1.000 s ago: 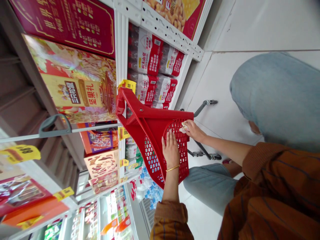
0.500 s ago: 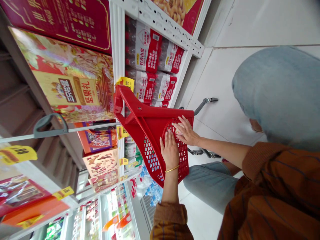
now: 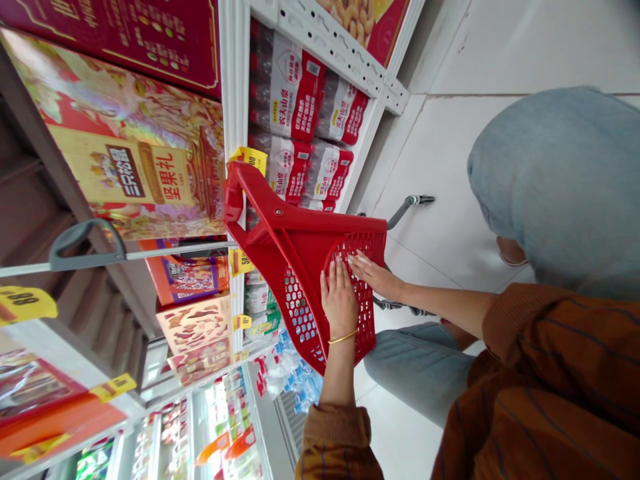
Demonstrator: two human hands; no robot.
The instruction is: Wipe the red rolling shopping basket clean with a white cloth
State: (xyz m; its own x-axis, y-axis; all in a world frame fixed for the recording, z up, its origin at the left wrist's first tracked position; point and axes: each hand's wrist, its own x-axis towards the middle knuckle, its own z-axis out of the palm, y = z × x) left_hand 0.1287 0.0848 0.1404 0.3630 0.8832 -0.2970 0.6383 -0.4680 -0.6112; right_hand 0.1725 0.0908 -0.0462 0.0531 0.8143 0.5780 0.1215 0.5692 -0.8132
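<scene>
The view is turned sideways. A red plastic shopping basket (image 3: 300,240) with honeycomb holes stands before me on grey legs with casters (image 3: 406,208). My left hand (image 3: 340,300), with a gold bangle at the wrist, lies flat on its edge, fingers stretched out. Beside it, my right hand (image 3: 377,275) rests against the holed panel with its fingers extended and a little bent. I see nothing gripped in either hand. What lies under the fingers is hidden.
Packs of bottled water (image 3: 295,93) fill the low shelf past the basket. Gift boxes (image 3: 120,167) stand above them. A grey loop handle (image 3: 87,245) on a metal rod reaches up in front. My knee (image 3: 550,173) and the tiled floor (image 3: 450,160) are close by.
My right hand has shifted slightly on the panel, its fingers now closer together and flatter. The small pale patch at its fingertips is no longer visible. My left hand stays put.
</scene>
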